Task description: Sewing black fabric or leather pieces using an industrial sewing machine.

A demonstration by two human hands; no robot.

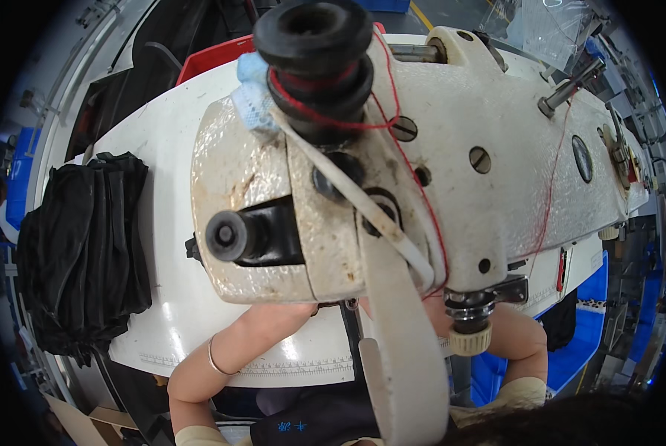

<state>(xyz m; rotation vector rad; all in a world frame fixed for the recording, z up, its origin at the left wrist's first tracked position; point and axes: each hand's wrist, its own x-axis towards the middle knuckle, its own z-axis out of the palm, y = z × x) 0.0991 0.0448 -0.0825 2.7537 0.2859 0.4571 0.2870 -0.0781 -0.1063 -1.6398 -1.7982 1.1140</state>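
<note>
Sewing machine (459, 201) stands over our fingers on the white table (173, 312), its pale head hiding them, so we cannot tell whether they are wide, narrow or holding something. Our left hand (292, 314) goes in under the near edge of the head, and our right hand (438, 318) is partly covered by a pale strap (411, 357) and a metal knob with a ribbed cream cap (470, 338). Between our hands a dark strip (353, 338) runs to the table's near edge; we cannot make out what it is.

Above our hands, red thread (329, 121) loops around a black spool-shaped part (314, 37) on top of the machine and runs down its front, beside a thin white rod (340, 183). A light blue wad (255, 100) sits just beside the black part. A bracelet (214, 360) circles our left forearm.

Farther out, crumpled black cloth (87, 253) is heaped at the table's left side. To the right, a blue bin (593, 312) holds dark cloth (560, 323). Beyond the table's far edge shows a red tray (214, 58).
</note>
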